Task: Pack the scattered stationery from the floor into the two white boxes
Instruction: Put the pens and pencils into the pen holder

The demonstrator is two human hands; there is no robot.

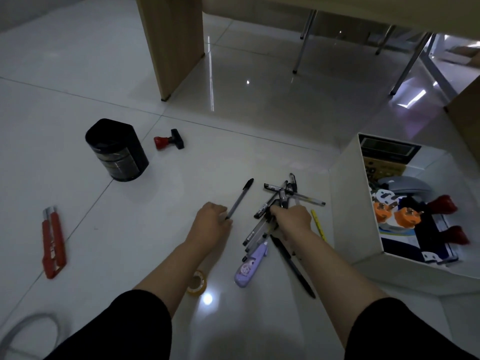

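My left hand (211,219) pinches the lower end of a black-capped pen (240,197) on the white floor. My right hand (292,218) grips several pens from a crossed pile of pens (284,194). Under my right forearm lie a purple correction tape (250,266), a black pen (293,266) and a yellow pencil (319,226). A roll of clear tape (198,283) sits beside my left forearm. One white box (348,203) stands at the right, holding a calculator, a grey mouse, printed packets and red items.
A black pen holder (117,150) stands at the left with a red and black stamp (168,140) beside it. A red utility knife (53,241) lies far left. A wooden desk leg (171,45) and metal chair legs (304,40) rise behind. White cable (28,326) curls bottom left.
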